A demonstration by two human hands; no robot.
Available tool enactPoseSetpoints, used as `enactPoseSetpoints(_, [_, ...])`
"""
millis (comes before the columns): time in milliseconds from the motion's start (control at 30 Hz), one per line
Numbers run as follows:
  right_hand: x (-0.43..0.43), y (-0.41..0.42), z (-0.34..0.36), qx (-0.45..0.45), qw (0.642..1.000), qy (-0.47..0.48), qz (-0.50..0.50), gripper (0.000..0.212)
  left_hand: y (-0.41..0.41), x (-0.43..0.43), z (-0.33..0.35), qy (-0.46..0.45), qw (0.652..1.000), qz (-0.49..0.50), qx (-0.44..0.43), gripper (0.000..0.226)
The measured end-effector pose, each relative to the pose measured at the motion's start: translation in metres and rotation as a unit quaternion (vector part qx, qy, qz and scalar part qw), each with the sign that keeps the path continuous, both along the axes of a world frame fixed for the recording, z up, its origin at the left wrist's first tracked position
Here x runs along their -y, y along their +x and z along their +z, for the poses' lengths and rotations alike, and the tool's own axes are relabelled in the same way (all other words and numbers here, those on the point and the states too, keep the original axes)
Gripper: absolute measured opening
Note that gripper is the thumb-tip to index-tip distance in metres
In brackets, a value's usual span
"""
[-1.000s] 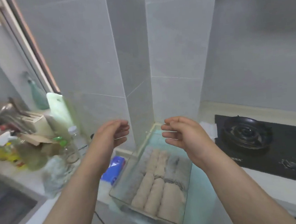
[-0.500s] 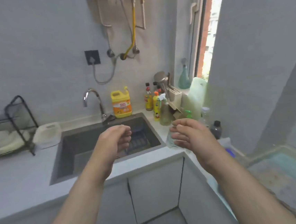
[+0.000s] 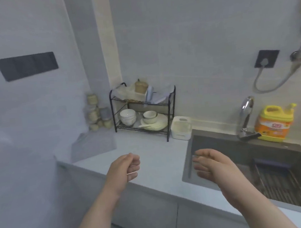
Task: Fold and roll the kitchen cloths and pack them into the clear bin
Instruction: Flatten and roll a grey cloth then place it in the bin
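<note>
Both hands hover empty in front of me above the counter edge. My left hand (image 3: 126, 168) has loosely curled fingers and holds nothing. My right hand (image 3: 212, 164) floats over the left rim of the sink with fingers relaxed and holds nothing. A flat grey cloth (image 3: 92, 146) lies on the white countertop (image 3: 155, 157) at the far left, well beyond my left hand. The clear bin and the rolled cloths are out of view.
A black wire dish rack (image 3: 142, 112) with bowls and plates stands at the back wall, a small white basket (image 3: 181, 128) beside it. The dark sink (image 3: 261, 167) with its tap (image 3: 245, 117) lies to the right, a yellow detergent jug (image 3: 271, 122) behind it. Jars (image 3: 96, 115) stack in the corner.
My view has swung left, from the clear bin by the stove, past the sink, to the dish rack. Both hands stay raised, empty and in the same pose.
</note>
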State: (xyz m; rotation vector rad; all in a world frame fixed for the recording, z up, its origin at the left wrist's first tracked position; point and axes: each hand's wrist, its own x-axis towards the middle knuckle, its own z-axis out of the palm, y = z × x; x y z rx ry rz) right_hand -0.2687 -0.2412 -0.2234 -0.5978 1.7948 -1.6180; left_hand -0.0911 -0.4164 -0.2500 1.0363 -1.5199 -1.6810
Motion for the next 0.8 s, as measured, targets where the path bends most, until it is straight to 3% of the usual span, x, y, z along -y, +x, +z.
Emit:
enactPoseSetpoints(233, [0.120, 0.011, -0.015, 0.018, 0.995, 0.030, 0.090, 0.015, 0.034, 0.082, -0.011, 0.030, 0.995, 0.090, 0.007, 0.026])
enactPoseSetpoints(600, [0.274, -0.039, -0.025, 0.038, 0.982, 0.009, 0.185, 0.014, 0.018, 0.196, -0.010, 0.030, 0.975, 0.213, 0.054, 0.022])
enactPoseSetpoints(800, [0.339, -0.038, -0.042, 0.039, 0.967, 0.032, 0.250, 0.015, 0.022, 0.247, -0.019, 0.050, 0.968, 0.233, 0.082, 0.023])
